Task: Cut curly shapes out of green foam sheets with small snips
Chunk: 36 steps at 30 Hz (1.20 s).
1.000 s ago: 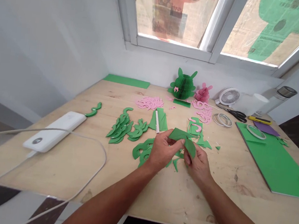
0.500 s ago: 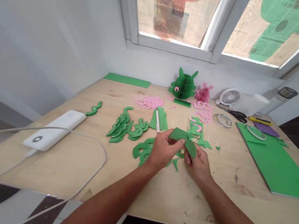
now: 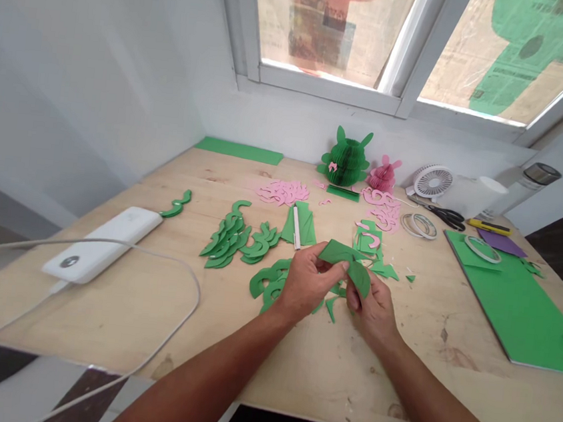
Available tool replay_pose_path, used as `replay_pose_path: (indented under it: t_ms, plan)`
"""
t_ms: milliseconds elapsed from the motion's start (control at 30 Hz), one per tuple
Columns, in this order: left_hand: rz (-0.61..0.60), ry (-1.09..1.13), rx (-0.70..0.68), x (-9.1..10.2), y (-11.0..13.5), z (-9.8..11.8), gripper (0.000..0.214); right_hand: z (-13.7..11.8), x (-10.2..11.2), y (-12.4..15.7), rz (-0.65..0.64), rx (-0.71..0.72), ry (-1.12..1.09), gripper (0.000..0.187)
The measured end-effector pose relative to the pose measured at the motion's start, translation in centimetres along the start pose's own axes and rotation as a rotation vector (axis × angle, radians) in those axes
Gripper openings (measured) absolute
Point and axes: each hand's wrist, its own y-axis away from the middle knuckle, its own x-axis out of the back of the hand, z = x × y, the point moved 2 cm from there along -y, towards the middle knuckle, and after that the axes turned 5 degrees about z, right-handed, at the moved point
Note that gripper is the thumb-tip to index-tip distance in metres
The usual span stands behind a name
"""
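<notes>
Both hands meet over the middle of the wooden table (image 3: 114, 314). My left hand (image 3: 307, 282) pinches one end of a green paper cut-out (image 3: 344, 258), thumb on top. My right hand (image 3: 376, 309) pinches its other, curved end. The piece is held just above a loose pile of green paper scraps (image 3: 268, 282). Further back lie stacked curved green shapes (image 3: 228, 236), folded green strips with a white stick (image 3: 297, 226), and pink cut-outs (image 3: 283, 192).
A white power bank (image 3: 101, 244) with a cable lies at left. Green and pink honeycomb paper figures (image 3: 344, 158) stand by the wall. At right lie a green sheet (image 3: 517, 306), tape rolls (image 3: 418, 225), scissors (image 3: 444, 217), a small fan (image 3: 431, 181), a cup and a bottle.
</notes>
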Motion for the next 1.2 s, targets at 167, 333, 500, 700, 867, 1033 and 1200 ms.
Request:
replay_pose_path:
  t_ms: [167, 333, 500, 700, 867, 1033, 1200]
  plan:
    - [-0.007, 0.012, 0.006, -0.02, 0.01, -0.04, 0.01, -0.02, -0.06, -0.03, 0.005, 0.006, 0.008, 0.039]
    - [-0.002, 0.001, 0.011, 0.05, -0.06, -0.18, 0.011, -0.21, -0.08, 0.11, 0.004, 0.004, 0.016, 0.04]
    - [-0.006, 0.03, 0.009, 0.02, -0.07, -0.27, 0.01, -0.26, -0.12, 0.19, 0.006, 0.005, 0.013, 0.041]
    - [-0.003, 0.037, 0.021, -0.01, -0.15, -0.03, 0.01, -0.23, -0.28, -0.1, 0.02, -0.009, -0.014, 0.041]
    - [-0.004, 0.051, 0.03, 0.0, -0.12, 0.02, 0.01, -0.35, -0.2, -0.14, 0.013, 0.001, 0.024, 0.041]
    - [0.004, 0.062, 0.049, -0.02, -0.1, 0.02, 0.012, -0.26, -0.16, -0.05, 0.006, -0.003, 0.049, 0.041]
    - [0.008, 0.066, 0.066, -0.06, -0.08, 0.21, 0.011, -0.24, -0.19, -0.14, 0.007, -0.013, 0.047, 0.041]
